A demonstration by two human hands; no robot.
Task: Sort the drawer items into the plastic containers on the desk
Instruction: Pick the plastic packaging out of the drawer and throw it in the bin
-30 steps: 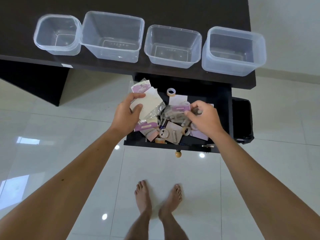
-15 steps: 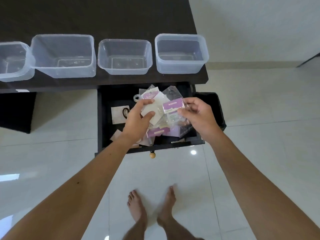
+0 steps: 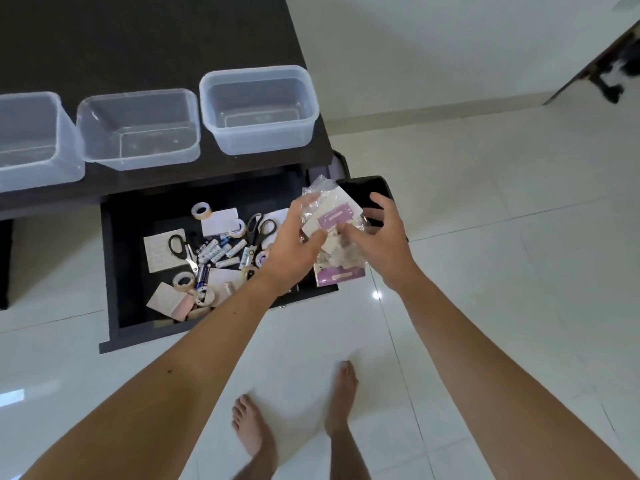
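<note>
My left hand (image 3: 294, 244) and my right hand (image 3: 382, 237) together hold a bundle of clear plastic packets with purple header cards (image 3: 334, 233), lifted above the right end of the open black drawer (image 3: 110, 271). Left in the drawer are two pairs of black-handled scissors (image 3: 258, 230), white batteries (image 3: 221, 252), rolls of tape (image 3: 201, 210) and paper cards (image 3: 162, 251). Three clear plastic containers show on the dark desk: right one (image 3: 259, 109), middle one (image 3: 138, 128), left one (image 3: 31, 140), all with nothing inside.
A black bin (image 3: 367, 199) stands on the floor right of the drawer, behind my right hand. My bare feet (image 3: 294, 420) are on glossy white tiles. A dark animal (image 3: 620, 74) is at the top right edge.
Both hands lifted the gathered packets out of the drawer and carried them right. The view swung right, so the scissors, batteries and tape beneath now show.
</note>
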